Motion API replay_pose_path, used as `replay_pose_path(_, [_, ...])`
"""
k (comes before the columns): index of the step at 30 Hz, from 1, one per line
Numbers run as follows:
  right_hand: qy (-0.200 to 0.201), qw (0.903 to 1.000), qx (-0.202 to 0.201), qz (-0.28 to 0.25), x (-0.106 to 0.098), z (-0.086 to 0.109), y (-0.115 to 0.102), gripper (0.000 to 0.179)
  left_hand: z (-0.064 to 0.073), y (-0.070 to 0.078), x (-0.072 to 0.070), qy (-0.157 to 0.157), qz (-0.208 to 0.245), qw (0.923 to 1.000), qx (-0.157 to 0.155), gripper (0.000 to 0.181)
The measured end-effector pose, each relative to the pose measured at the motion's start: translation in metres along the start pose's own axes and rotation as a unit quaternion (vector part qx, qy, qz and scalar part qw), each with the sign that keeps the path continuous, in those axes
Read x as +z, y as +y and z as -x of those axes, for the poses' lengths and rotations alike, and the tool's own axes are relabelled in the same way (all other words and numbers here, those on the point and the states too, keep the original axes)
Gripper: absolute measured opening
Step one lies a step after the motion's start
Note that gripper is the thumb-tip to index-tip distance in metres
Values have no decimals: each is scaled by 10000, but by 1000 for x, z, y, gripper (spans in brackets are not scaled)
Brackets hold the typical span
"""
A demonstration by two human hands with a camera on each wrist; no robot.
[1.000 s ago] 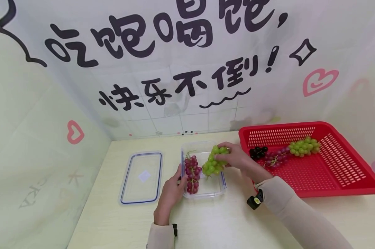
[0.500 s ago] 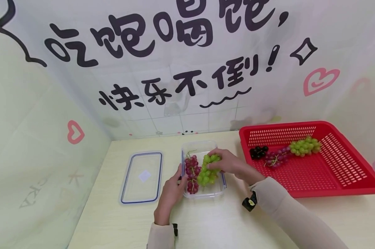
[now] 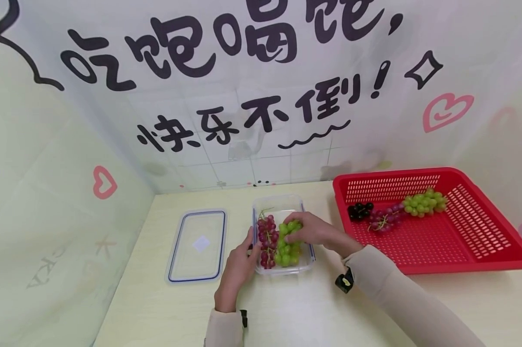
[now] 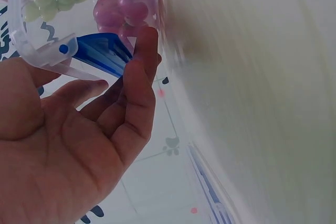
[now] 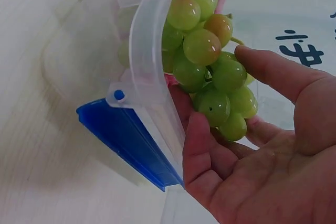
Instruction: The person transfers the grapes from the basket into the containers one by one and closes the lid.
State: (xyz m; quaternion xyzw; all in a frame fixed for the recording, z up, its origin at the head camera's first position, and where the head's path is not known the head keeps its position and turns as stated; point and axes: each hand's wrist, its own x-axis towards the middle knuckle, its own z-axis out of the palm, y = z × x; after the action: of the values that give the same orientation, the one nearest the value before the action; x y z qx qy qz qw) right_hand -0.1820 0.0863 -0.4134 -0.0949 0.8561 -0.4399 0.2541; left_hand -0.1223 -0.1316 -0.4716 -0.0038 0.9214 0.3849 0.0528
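My right hand [image 3: 309, 228] holds a bunch of green grapes [image 3: 288, 253] inside a clear plastic food container [image 3: 282, 271]. In the right wrist view, thumb and fingers surround the green grapes [image 5: 212, 74] beside the container's rim [image 5: 152, 40]. A bunch of red grapes [image 3: 267, 241] lies along the container's left side, its stem toward the back. My left hand [image 3: 239, 266] grips the container's left wall. The left wrist view shows the left hand's fingers [image 4: 139, 93] curled at a blue side clip [image 4: 102, 51].
A clear lid [image 3: 197, 246] with a blue seal lies flat to the left. On the right stands a red perforated basket [image 3: 430, 246] holding black grapes [image 3: 360, 211], purple grapes [image 3: 385, 219] and green grapes [image 3: 424, 202]. A printed cloth [image 3: 226, 164] hangs behind the table.
My right hand has lowered the green grapes into the container, moving left and toward me until they lie beside the red bunch. The left hand has stayed on the container's side.
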Motion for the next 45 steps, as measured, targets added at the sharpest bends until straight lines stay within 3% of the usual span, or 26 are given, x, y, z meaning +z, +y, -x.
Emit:
replay_pose_path(11, [159,9987,-157,467,3,0,-1,35,-1,0,1,20,20,10000,-52,57])
replay_pose_path(22, [323,9992,76,206,-4,2,-5,63,-1,1,0,1,14,10000,11,57])
replay_pose_path(32, [527,9976,112,444,-16,5,-8,57,-2,1,1,9,90,9999,-117,58])
replay_pose_path(45, [684,9971,192,278,-31,7,-8,51,-1,1,2,14,47,10000,-47,57])
